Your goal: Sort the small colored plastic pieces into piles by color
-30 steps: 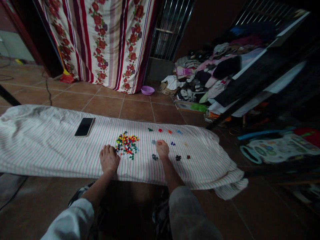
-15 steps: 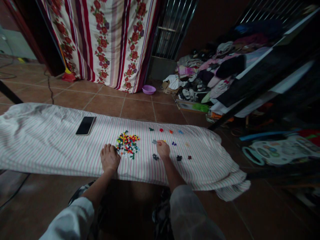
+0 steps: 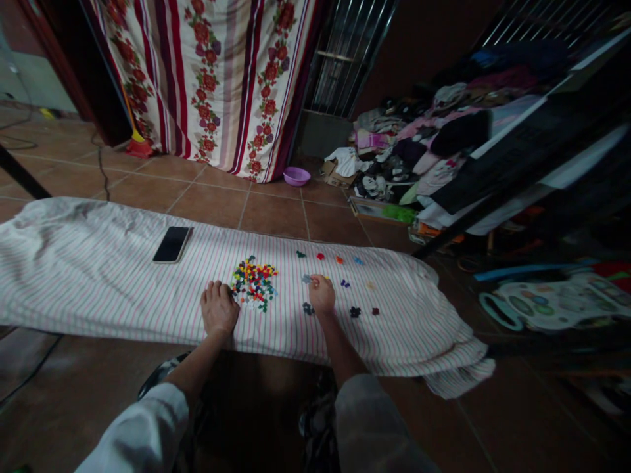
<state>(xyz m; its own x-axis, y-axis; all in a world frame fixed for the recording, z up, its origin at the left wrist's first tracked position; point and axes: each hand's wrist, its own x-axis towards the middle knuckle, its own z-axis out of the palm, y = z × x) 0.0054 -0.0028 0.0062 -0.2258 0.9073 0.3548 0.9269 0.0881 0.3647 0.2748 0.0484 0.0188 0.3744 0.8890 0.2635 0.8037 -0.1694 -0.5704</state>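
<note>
Left grip [image 3: 219,307] palm down on worktop [image 3: 113,279], fingers forward and close together, back of hand up. Right grip [image 3: 322,293] over worktop, fingers curled, thumb near index; too small to tell if tips meet. Left forearm [image 3: 197,368] and right forearm [image 3: 344,351] both cross worktop's near edge, bare below the sleeves. Elbows short of worktop, wrists fairly straight.

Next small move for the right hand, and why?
Probably loosen the right hand's pinch at the light-grey cluster: it's right beside that cluster, and the red cluster beyond likewise looks single-coloured. Whether it holds a piece, I can't tell.
</note>
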